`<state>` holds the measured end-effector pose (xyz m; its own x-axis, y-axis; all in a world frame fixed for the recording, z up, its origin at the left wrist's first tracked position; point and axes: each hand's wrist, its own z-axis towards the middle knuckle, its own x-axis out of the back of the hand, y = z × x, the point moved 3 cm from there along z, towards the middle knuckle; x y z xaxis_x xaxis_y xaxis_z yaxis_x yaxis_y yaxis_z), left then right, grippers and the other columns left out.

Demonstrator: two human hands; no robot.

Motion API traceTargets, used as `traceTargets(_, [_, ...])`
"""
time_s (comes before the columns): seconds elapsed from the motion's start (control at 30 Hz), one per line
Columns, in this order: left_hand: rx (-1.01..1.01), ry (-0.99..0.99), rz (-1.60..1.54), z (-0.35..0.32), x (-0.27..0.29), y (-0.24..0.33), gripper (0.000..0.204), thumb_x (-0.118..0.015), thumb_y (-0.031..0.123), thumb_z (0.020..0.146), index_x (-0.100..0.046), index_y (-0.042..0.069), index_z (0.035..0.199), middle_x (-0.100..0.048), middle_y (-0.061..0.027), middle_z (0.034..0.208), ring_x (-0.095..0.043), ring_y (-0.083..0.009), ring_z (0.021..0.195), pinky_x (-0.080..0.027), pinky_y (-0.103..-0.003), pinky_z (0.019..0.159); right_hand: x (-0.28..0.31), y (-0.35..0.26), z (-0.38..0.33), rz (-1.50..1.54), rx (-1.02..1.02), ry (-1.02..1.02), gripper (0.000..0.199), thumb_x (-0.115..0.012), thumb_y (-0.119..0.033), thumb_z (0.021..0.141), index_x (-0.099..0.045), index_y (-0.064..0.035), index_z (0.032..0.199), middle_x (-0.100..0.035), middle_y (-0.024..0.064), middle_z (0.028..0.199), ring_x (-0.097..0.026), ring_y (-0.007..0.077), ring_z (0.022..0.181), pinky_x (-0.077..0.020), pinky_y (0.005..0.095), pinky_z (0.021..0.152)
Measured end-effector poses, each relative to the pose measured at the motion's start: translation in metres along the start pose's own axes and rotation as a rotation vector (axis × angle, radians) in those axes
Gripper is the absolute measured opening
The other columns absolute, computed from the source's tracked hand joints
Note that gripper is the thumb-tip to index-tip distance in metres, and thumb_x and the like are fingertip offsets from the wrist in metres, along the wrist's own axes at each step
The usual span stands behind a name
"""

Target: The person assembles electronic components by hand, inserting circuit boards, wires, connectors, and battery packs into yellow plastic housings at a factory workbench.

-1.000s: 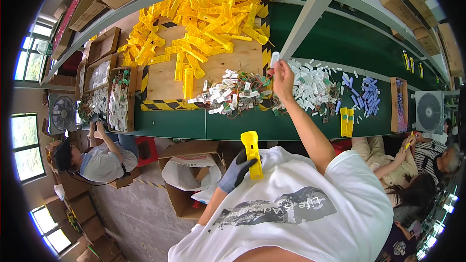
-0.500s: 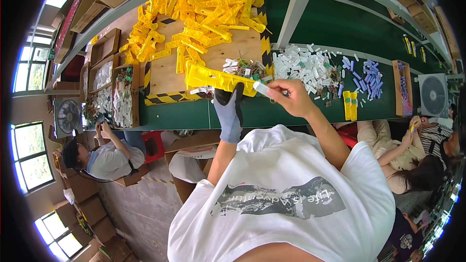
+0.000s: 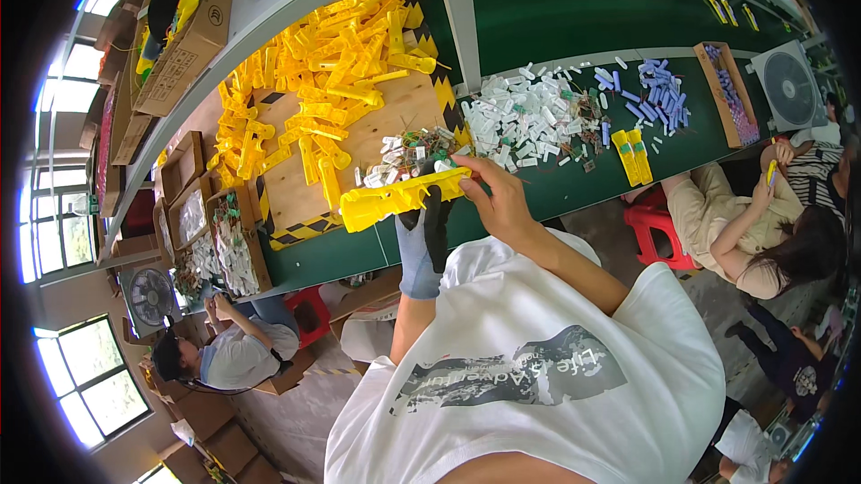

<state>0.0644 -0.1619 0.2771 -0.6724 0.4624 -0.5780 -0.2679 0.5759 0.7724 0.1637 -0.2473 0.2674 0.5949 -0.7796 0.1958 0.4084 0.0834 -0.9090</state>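
Observation:
My left hand [image 3: 421,237], in a grey and black glove, is closed under a long yellow plastic shell [image 3: 390,198] and holds it roughly level over the table's near edge. At the shell's right end, my bare right hand [image 3: 504,203] pinches with thumb and forefinger on either side of it. A small white piece [image 3: 443,165] shows just beyond the shell by the right fingertips; whether it sits in the shell or lies on the heap behind, I cannot tell. Behind the shell lies a small heap of white pieces with wires and green parts [image 3: 404,150].
Many yellow shells [image 3: 332,62] cover a wooden board [image 3: 282,139] edged in black-yellow tape. To the right lie white pieces [image 3: 516,116], purple cylinders [image 3: 659,89] and two yellow shells [image 3: 633,157]. Shelf post [image 3: 456,17], boxes [image 3: 238,246] and seated people [image 3: 744,224] flank me.
The white oblong piece that my right hand held out has gone to the shell's right end and is no longer plain between the fingers. The shell has tilted, and the whole view has turned.

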Motion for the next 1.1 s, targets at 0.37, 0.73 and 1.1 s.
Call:
traceTargets(0.37, [-0.441,0.211,0.243,0.016,-0.004,0.001,0.045,-0.057,-0.011,0.082,-0.043,-0.001,0.123,-0.056,-0.0082,0.109,-0.057,-0.0151,0.097,-0.048,-0.028,0.084,0.015,0.011,-0.012,0.255,-0.415,-0.155,0.031,-0.064,-0.015,0.084,-0.059,-0.0024,0.112,-0.061,0.0045,0.063,-0.059,0.0103,0.067,-0.0446,0.0239,0.063])
traceTargets(0.73, [-0.662,0.216,0.416,0.010,-0.019,0.054,0.045,-0.060,-0.009,0.081,-0.044,-0.003,0.123,-0.057,-0.0100,0.109,-0.058,-0.0143,0.093,-0.049,-0.027,0.082,0.058,-0.023,-0.019,0.865,-0.439,-0.476,0.036,-0.050,-0.026,0.094,-0.055,0.0051,0.110,-0.061,0.0077,0.081,-0.059,0.0111,0.072,-0.0485,0.0244,0.072])
traceTargets(1.1, [-0.677,0.245,0.337,-0.001,-0.028,0.058,0.041,-0.059,-0.006,0.082,-0.046,-0.002,0.121,-0.059,-0.0098,0.109,-0.059,-0.0154,0.093,-0.049,-0.028,0.079,0.064,-0.005,-0.013,1.281,-0.542,-0.072,0.031,-0.037,-0.013,0.094,-0.047,0.0021,0.120,-0.060,0.0144,0.089,-0.060,0.0198,0.078,-0.0514,0.0303,0.068])
